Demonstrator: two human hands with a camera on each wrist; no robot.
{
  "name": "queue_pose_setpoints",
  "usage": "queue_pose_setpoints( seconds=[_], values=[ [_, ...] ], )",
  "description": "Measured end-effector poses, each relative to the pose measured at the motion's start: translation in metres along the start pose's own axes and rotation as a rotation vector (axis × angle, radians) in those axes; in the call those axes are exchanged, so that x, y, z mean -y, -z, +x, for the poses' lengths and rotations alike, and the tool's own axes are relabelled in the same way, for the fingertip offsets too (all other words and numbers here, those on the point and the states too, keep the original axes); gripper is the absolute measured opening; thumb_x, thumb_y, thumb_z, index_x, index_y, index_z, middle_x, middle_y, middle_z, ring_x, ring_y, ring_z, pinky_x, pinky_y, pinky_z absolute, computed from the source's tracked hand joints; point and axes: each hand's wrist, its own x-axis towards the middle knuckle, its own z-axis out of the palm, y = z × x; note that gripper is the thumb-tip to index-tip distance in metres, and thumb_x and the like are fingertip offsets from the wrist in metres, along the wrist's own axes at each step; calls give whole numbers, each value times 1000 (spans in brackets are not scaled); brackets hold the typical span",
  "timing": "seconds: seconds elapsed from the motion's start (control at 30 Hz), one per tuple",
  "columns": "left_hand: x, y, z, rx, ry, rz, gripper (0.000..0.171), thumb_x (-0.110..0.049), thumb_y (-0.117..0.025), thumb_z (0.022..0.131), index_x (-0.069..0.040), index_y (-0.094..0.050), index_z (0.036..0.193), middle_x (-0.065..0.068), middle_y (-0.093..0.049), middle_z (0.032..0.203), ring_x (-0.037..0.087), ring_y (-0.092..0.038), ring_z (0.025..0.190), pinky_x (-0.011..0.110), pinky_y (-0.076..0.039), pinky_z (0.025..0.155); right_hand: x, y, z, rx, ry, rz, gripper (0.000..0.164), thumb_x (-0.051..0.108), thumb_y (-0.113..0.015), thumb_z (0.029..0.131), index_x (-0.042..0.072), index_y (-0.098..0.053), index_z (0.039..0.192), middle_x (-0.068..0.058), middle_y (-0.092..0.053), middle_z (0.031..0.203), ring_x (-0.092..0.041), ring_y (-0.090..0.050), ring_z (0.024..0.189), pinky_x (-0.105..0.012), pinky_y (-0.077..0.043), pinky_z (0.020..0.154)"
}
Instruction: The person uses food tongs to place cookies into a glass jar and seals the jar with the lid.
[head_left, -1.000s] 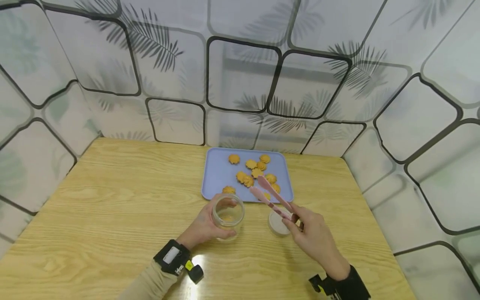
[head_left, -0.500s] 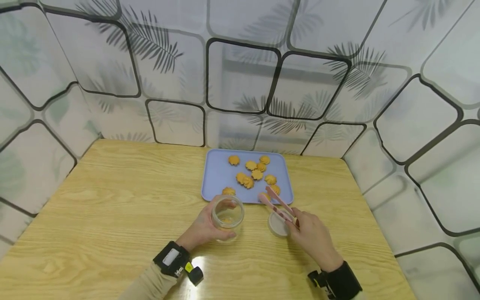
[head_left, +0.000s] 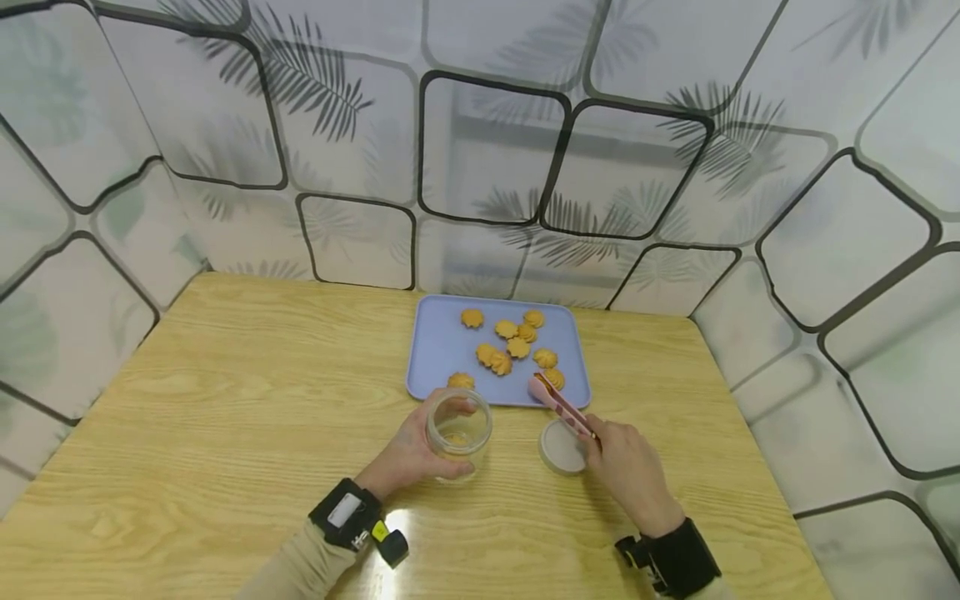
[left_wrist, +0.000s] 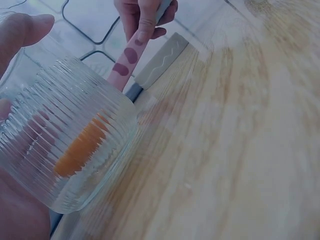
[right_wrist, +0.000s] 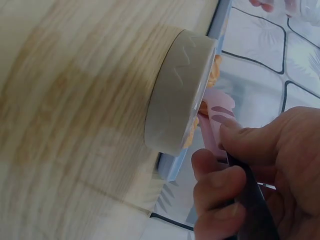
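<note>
My left hand [head_left: 405, 458] grips a ribbed clear glass jar [head_left: 482, 454], tilted slightly, its mouth uncovered. Through its wall in the left wrist view, an orange-brown cookie [left_wrist: 82, 147] shows at the bottom. In my right hand [head_left: 632, 473] is a pair of pink tongs [head_left: 564, 407], pinched between thumb and fingers. Their tips reach the near right corner of a blue tray [head_left: 438, 333], beside a cookie [head_left: 553, 378]. A bit of orange cookie [right_wrist: 203, 108] shows at the tongs' tips in the right wrist view; how firmly it is held is hidden.
Several flower-shaped cookies [head_left: 517, 347] lie scattered on the tray. Below the tongs, a round whitish lid [head_left: 561, 450] rests on the wooden table [head_left: 262, 400]. A patterned curtain [head_left: 360, 242] closes off the back and both sides.
The tongs have come down and toward the tray's near right corner, and their arms have closed together. My left hand and the jar have stayed in place.
</note>
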Motion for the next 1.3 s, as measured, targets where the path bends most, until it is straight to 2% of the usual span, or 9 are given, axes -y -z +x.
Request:
queue_pose_setpoints(
  seconds=[0.33,0.5,0.73,0.87,1.03,1.17,1.3],
  values=[
    [-2,-1,0,0,7,-4,85,-1,-92,66,-12,-52,140,25,-59,133,28,-53,129,51,-34,114,-2,-1,0,-18,-2,0,13,12,-72,94,1,-72,101,1,-49,63,-11,-38,52,-24,-27,44],
    [-1,-1,1,2,0,-1,84,-1,-92,66,-13,-52,139,24,-59,133,28,-53,128,48,-36,113,-3,-3,0,-30,-19,-1,20,12,-73,93,-1,-75,108,0,-51,63,-10,-38,51,-24,-27,43],
    [0,-1,-1,-10,-3,9,84,-1,-93,65,-13,-53,139,23,-60,133,30,-54,127,46,-36,113,0,-2,-2,-51,-12,-2,21,12,-73,93,0,-76,110,-1,-56,64,-11,-40,52,-26,-31,44],
    [-1,-1,1,-7,-2,30,84,-3,-93,65,-13,-54,138,21,-61,133,29,-54,127,43,-37,113,-1,1,-2,-61,-18,75,26,12,-71,95,-2,-74,117,0,-54,62,-7,-37,50,-23,-28,43],
    [-1,0,4,-4,-10,27,83,-4,-93,66,-12,-53,138,21,-61,133,30,-54,127,49,-36,113,1,8,-2,-110,24,203,32,10,-72,95,-6,-70,123,0,-56,63,-3,-31,47,-21,-27,42],
    [-1,0,4,-1,-6,16,83,-3,-92,67,-13,-52,139,23,-60,133,31,-54,128,51,-35,113,11,16,-5,-119,46,325,34,11,-71,95,-7,-69,124,-1,-60,65,1,-28,46,-20,-29,41],
    [0,0,1,1,1,15,84,-3,-92,66,-13,-53,139,25,-60,133,31,-54,127,48,-37,113,24,25,-12,-132,91,433,31,10,-71,96,-3,-70,124,7,-53,59,3,-27,44,-19,-28,39]
  ],
)
